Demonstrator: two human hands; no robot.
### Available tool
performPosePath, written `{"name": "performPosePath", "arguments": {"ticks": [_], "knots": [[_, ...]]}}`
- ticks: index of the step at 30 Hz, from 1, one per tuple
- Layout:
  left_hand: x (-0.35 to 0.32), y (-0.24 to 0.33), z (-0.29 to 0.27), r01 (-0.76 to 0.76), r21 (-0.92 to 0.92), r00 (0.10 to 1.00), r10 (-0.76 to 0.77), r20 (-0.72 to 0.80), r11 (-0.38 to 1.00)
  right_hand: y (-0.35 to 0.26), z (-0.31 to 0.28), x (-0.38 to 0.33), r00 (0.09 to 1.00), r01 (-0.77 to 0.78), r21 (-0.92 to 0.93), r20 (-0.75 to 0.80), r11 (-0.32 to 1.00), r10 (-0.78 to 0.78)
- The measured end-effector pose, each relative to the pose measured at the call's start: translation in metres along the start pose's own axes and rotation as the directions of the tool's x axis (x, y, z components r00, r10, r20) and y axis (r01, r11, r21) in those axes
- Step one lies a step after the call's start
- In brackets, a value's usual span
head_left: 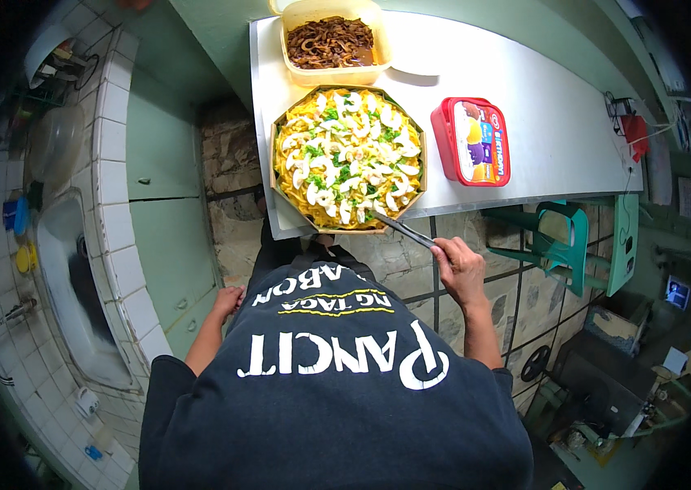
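Note:
My right hand is closed around a pair of dark tongs, whose tips touch the near right edge of the noodles. The yellow noodles fill an octagonal tray at the table's near left corner. White slices, apparently egg, and chopped green herbs are scattered over them. Down by my left side, my left hand hangs with its fingers curled and nothing visible in them. Behind the tray, a pale plastic tub holds dark brown cooked strips in sauce.
A red lidded plastic tub stands right of the tray on the white table. Green plastic chairs are beyond the table's near edge at right. Along the left runs a tiled counter with a sink.

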State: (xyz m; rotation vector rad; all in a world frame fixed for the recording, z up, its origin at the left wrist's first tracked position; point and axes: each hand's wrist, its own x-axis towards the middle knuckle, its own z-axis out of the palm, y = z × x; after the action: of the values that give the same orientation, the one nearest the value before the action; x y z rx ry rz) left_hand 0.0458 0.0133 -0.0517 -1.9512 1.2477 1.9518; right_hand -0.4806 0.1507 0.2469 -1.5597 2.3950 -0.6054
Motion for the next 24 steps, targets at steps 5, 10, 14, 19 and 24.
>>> {"name": "performPosePath", "arguments": {"ticks": [5, 10, 14, 19, 24], "knots": [[-0.007, 0.018, 0.001, 0.011, 0.053, 1.0, -0.012, 0.008, 0.999, -0.005, 0.01, 0.0, 0.999, 0.042, -0.067, 0.009, 0.997, -0.042], [-0.014, 0.033, 0.006, 0.014, 0.072, 1.0, -0.013, -0.014, 0.997, -0.01, 0.008, 0.01, 0.999, 0.046, -0.015, -0.025, 0.999, -0.047], [-0.017, 0.034, 0.008, 0.019, 0.067, 1.0, -0.018, -0.025, 0.998, -0.019, 0.016, 0.024, 0.989, 0.138, -0.096, -0.044, 0.986, -0.143], [-0.02, 0.032, 0.011, 0.01, 0.048, 1.0, -0.008, -0.027, 0.999, -0.03, 0.036, 0.04, 0.959, 0.271, -0.203, -0.033, 0.941, -0.283], [-0.025, 0.029, 0.011, 0.029, 0.053, 0.999, -0.027, -0.031, 0.998, -0.026, 0.036, 0.042, 0.976, 0.211, -0.214, -0.003, 0.954, -0.217]]}}
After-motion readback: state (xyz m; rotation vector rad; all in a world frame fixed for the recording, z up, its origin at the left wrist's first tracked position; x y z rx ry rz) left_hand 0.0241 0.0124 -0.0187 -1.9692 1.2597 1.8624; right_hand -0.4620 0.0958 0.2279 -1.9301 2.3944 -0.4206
